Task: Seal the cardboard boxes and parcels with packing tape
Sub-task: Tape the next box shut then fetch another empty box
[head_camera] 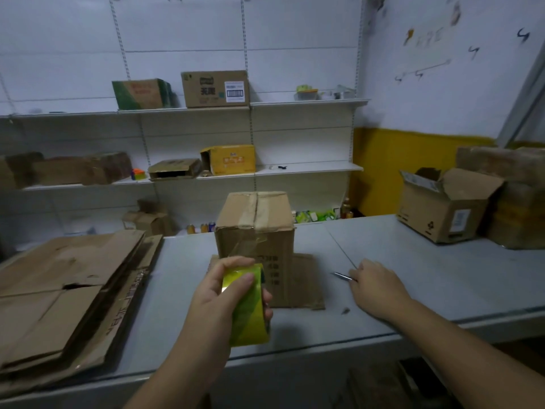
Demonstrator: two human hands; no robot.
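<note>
Fingers and thumb of the left hand (227, 293) are curling round a yellow-green roll of packing tape (250, 308), holding it just above the near edge of the grey table (413, 261). A clear strip of tape (236, 246) is running from the roll up to the front of a tall brown cardboard box (256, 228), which is standing upright at the middle of the table on a flat sheet of cardboard (306, 278), its top flaps already taped. The right hand (374, 287) is lying knuckles-up on the table, fingertips at the end of a slim metallic tool (342, 276); whether it is gripping the tool cannot be told. Flattened brown cartons (67, 290) are lying stacked at left, and an open-flapped cardboard box (442, 208) is sitting at far right. White wall shelves (309, 168) behind are carrying more boxes.
</note>
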